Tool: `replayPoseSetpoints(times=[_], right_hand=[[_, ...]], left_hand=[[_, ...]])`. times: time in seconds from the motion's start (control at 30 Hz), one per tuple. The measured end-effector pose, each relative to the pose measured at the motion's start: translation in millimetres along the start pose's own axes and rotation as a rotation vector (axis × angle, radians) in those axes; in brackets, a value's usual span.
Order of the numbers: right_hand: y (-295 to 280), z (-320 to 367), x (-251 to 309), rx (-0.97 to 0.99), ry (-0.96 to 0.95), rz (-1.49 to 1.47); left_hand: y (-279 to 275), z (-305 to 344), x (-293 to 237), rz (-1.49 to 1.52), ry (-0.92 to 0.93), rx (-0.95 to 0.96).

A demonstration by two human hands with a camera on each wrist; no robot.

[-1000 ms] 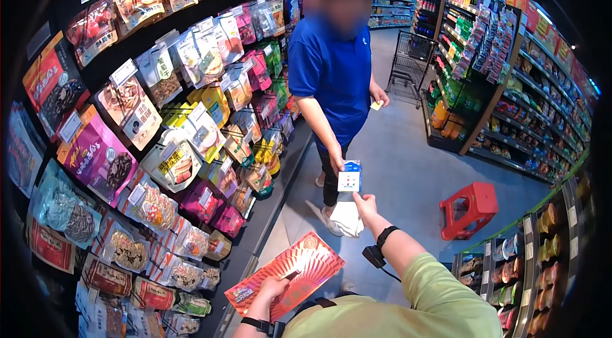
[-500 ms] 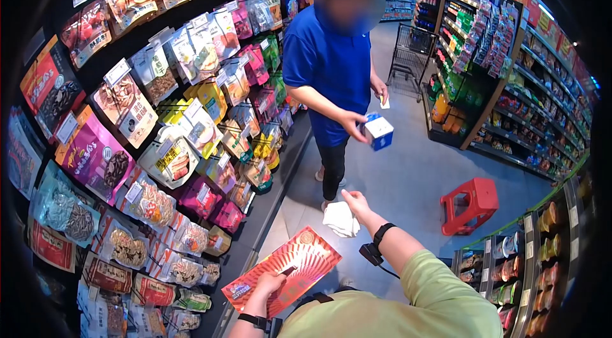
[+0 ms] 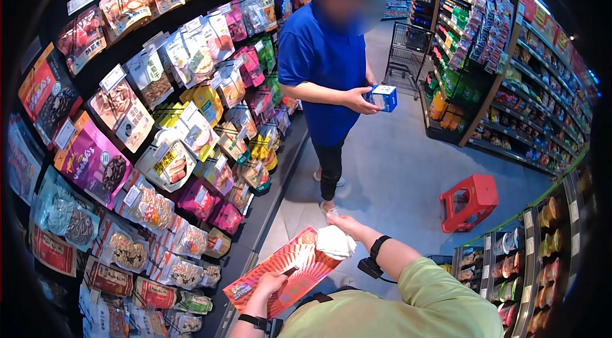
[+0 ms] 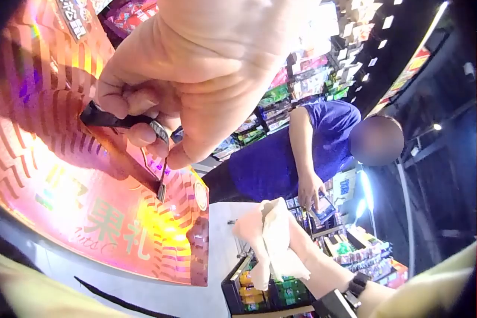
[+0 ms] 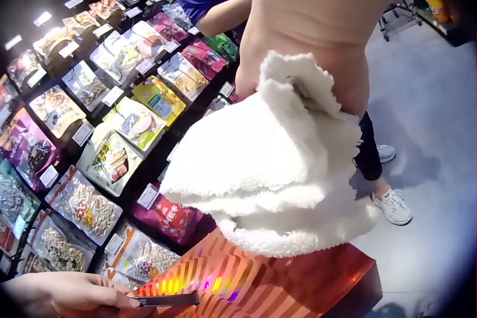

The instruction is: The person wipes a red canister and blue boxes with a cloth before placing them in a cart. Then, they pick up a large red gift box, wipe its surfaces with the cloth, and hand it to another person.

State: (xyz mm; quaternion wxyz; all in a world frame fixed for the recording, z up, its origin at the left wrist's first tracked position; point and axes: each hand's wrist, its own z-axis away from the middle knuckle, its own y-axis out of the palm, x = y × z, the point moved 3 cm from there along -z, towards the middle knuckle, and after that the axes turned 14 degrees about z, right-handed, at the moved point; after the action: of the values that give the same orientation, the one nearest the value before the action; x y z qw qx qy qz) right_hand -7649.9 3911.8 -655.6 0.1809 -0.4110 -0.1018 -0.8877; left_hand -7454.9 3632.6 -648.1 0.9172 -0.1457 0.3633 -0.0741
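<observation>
My left hand (image 3: pixel 271 283) grips the dark carrying handle (image 4: pixel 112 118) of a flat red gift box (image 3: pixel 312 269) with a shiny ray pattern. In the left wrist view, the fingers (image 4: pixel 141 102) curl round that handle. A folded white fluffy cloth (image 5: pixel 238 158) hangs from my right hand (image 3: pixel 347 226), which holds it by its upper edge. From the head, the cloth overlaps the far right corner of the gift box. Facing me, a person in a blue shirt (image 3: pixel 325 70) holds a small blue and white box (image 3: pixel 384 99) in front of the waist.
Along the left runs a rack of hanging snack bags (image 3: pixel 169 162). A red plastic stool (image 3: pixel 468 203) stands on the grey floor to the right, with packed shelves (image 3: pixel 510 274) nearer me. Farther back are a black shopping cart (image 3: pixel 406 51) and a drinks shelf (image 3: pixel 446 92).
The blue and white box has moved from close beyond my right hand back to the other person's waist. My right hand has come down and left with the cloth, over the gift box.
</observation>
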Motion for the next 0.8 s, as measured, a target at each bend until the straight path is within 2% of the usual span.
replayPoseSetpoints(times=[0.13, 0.23, 0.47, 0.63, 0.8], right_hand=[[5, 9, -3, 0.121, 0.042, 0.105], [7, 12, -7, 0.125, 0.096, 0.237], [11, 20, -14, 0.262, 0.039, 0.191], [14, 23, -14, 0.331, 0.032, 0.264], [16, 21, -17, 0.311, 0.014, 0.254]], left_hand=[[0, 2, -6, -0.007, 0.006, 0.007], [0, 1, -7, -0.051, 0.026, 0.018], [1, -6, -3, -0.108, 0.025, 0.021], [0, -9, -2, -0.14, 0.016, 0.021], [1, 2, -12, -0.134, -0.021, 0.025]])
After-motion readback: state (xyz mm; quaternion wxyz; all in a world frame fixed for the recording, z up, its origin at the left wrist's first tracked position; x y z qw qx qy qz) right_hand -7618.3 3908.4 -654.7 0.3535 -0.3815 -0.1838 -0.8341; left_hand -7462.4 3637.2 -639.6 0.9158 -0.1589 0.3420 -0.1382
